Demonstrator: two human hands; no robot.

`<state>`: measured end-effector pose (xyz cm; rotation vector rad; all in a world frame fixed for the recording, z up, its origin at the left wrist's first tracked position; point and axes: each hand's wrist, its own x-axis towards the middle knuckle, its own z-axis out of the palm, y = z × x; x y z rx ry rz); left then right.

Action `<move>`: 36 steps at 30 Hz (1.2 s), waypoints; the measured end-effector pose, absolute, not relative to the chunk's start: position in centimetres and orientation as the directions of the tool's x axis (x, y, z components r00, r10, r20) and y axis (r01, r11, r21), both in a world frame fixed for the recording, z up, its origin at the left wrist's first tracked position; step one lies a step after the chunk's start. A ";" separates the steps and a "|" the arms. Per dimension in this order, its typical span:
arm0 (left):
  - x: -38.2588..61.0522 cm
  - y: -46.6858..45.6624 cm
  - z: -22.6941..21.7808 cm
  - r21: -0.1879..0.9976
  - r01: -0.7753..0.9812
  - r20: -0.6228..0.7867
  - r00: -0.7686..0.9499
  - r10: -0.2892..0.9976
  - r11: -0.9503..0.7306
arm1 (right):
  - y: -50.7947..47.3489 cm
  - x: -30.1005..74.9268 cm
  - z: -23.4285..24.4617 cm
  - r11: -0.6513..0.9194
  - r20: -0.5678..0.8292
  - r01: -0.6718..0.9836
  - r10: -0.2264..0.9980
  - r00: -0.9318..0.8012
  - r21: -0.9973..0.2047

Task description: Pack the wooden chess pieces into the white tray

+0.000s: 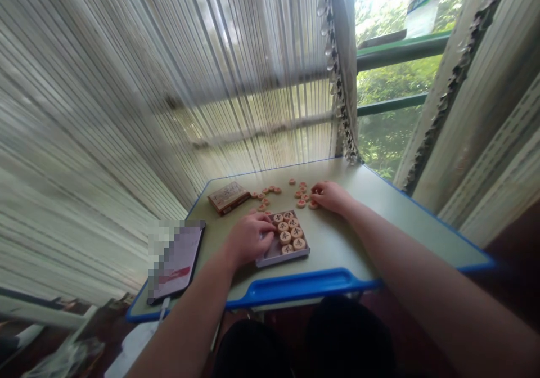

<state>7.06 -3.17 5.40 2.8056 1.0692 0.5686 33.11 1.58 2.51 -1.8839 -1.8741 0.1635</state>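
Note:
A shallow open box (pixel 280 257) lies on the table near its front edge, with wooden Chinese chess pieces (pixel 286 237) bearing black characters in rows on its right side. My left hand (pixel 248 234) reaches over the box's left side, fingers curled together inside its rim; what they hold, if anything, is hidden. Farther right, my right hand (pixel 333 198) has its fingertips closed on a Chinese chess piece (pixel 313 205) on the tabletop. Beside those fingertips lie several loose pieces with red characters (pixel 301 203). More loose pieces (pixel 261 207) are scattered beyond my left hand.
A brown patterned box lid (pixel 228 196) sits at the table's back left. A tablet (pixel 179 260) with a white cable lies along the left edge. The table (pixel 350 237) has a blue rim and a blue front groove (pixel 301 285). Striped curtains (pixel 253 85) hang behind.

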 end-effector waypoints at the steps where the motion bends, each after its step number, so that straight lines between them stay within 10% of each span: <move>1: 7.0 -3.1 5.4 0.207 0.633 0.323 0.675 0.663 -0.746 | 1.6 33.1 2.5 0.045 0.243 0.912 0.968 0.061 -0.408; 36: 7.2 -1.7 4.7 0.271 0.613 0.382 0.640 0.667 -0.743 | 1.0 32.7 2.9 0.107 0.388 0.871 0.916 0.101 -0.479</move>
